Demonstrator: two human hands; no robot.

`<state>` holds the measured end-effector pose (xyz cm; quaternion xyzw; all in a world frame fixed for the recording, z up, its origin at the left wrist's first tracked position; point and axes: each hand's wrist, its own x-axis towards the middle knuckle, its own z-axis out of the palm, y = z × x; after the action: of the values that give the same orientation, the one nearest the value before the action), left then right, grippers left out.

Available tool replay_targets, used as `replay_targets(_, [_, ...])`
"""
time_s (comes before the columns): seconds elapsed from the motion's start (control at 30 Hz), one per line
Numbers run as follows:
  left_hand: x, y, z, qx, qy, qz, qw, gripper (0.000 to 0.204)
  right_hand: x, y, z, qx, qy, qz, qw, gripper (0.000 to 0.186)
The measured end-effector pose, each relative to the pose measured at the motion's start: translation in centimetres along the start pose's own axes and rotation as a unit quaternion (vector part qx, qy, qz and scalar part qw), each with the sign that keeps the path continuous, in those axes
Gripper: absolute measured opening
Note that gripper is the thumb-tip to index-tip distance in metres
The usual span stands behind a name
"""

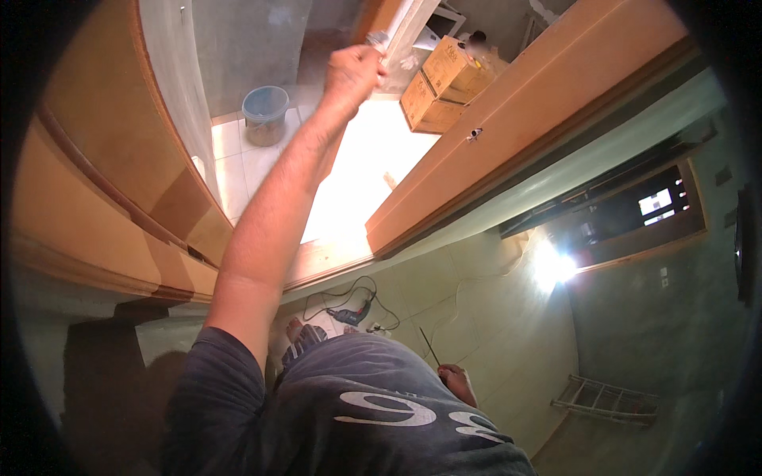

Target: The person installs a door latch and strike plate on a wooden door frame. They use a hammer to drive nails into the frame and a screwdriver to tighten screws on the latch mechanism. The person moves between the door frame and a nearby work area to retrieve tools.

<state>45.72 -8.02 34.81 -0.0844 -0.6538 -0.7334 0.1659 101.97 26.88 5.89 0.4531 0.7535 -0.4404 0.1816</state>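
My left arm reaches up and forward through the wooden door frame. My left hand (353,78) is raised and closed, with a small, pale, shiny object (379,38) at its fingers. The object is blurred, so its kind cannot be made out. Low at my right side, my right hand (457,385) is closed around a long, thin, dark rod (429,346). The rod points forward and up; its rear end is hidden in the hand. An orange-brown wooden door panel or jamb (524,103) with a small metal fitting (475,134) runs to the right of my left arm.
A corded power drill (355,313) lies on the floor by my feet, its black cable looped. Past the doorway are a blue-rimmed bucket (266,119) and stacked cardboard boxes (436,87). A bright lamp (556,268) shines at right; a metal rack or ladder (607,399) lies beyond.
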Motion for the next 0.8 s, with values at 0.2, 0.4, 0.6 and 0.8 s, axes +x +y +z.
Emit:
replay_targets(0.2, [7.2, -2.0, -4.0, 0.022, 0.120, 0.045, 0.992, 0.024, -0.2, 13.7, 1.1, -0.014, -0.041, 0.007, 0.999, 0.025])
replay_targets(0.4, [15.0, -4.0, -8.6, 0.005, 0.274, -0.024, 0.961, 0.023, -5.0, 18.1, 5.7, 0.133, 0.029, 0.198, 0.971, 0.026])
replay_targets(0.6, [20.6, -9.8, -16.3, -0.171, 0.227, 0.011, 0.959, 0.018, -9.0, 17.0, 10.1, 0.149, 0.019, 0.217, 0.964, 0.037])
replay_targets(0.8, [20.8, -9.1, -18.7, -0.034, 0.238, 0.061, 0.969, 0.022, -8.6, 18.4, 11.7, 0.107, 0.017, 0.193, 0.975, 0.038])
